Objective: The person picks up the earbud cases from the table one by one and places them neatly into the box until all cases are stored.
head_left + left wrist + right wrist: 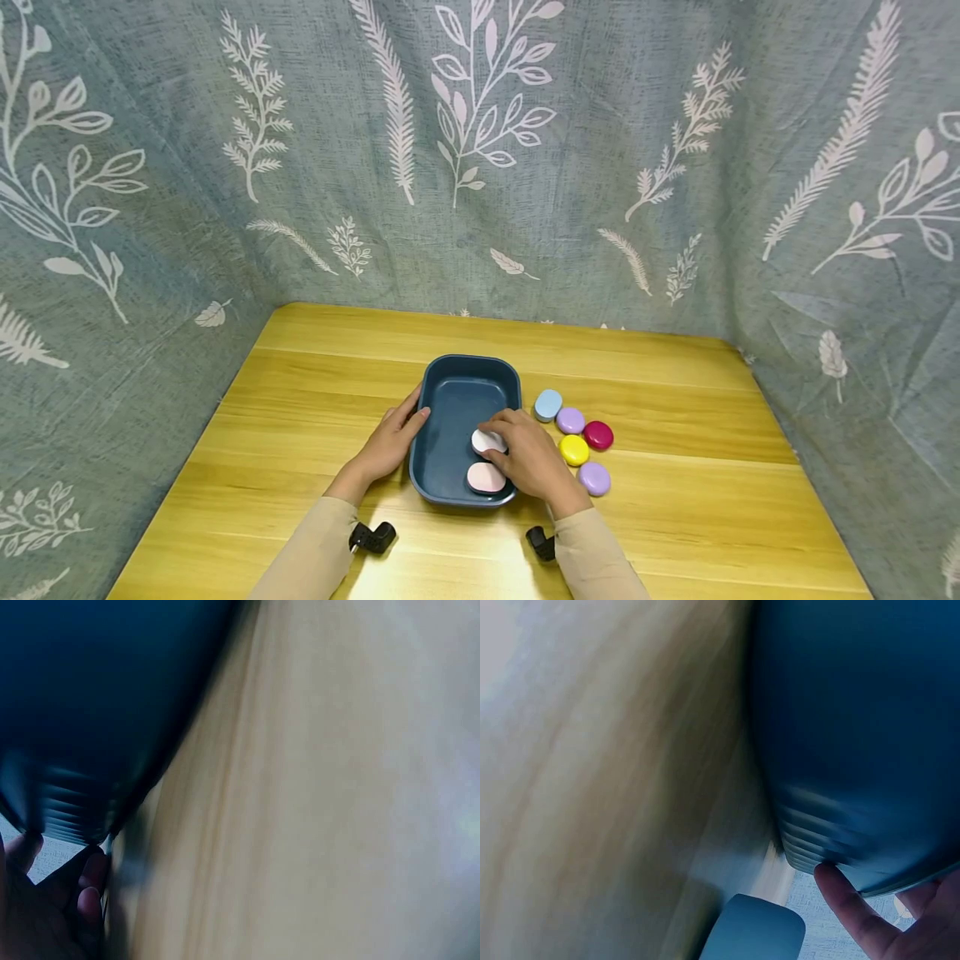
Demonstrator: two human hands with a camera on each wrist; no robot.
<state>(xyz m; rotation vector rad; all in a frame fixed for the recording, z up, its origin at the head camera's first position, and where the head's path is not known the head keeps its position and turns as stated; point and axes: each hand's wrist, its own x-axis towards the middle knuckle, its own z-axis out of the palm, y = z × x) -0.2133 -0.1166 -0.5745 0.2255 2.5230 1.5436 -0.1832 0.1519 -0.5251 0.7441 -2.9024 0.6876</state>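
Note:
A dark blue rectangular tub (453, 433) with rounded corners sits on the table. My left hand (390, 437) grips its left side, thumb over the rim and fingers along the outer wall. Inside the tub's right part, my right hand (528, 454) pinches a smooth white oval piece (486, 442) between thumb and fingers. One right finger (847, 904) lies against the tub's outer wall in the right wrist view. A pale pink oval piece (486, 477) lies in the tub just nearer to me.
Right of the tub stand a light blue oval piece (548, 404), lilac rounds (570, 420), a crimson round (598, 435) and a yellow round (573, 450). Patterned curtain (480, 242) hangs behind the wooden table (675, 517). Black cameras (372, 537) sit at both wrists.

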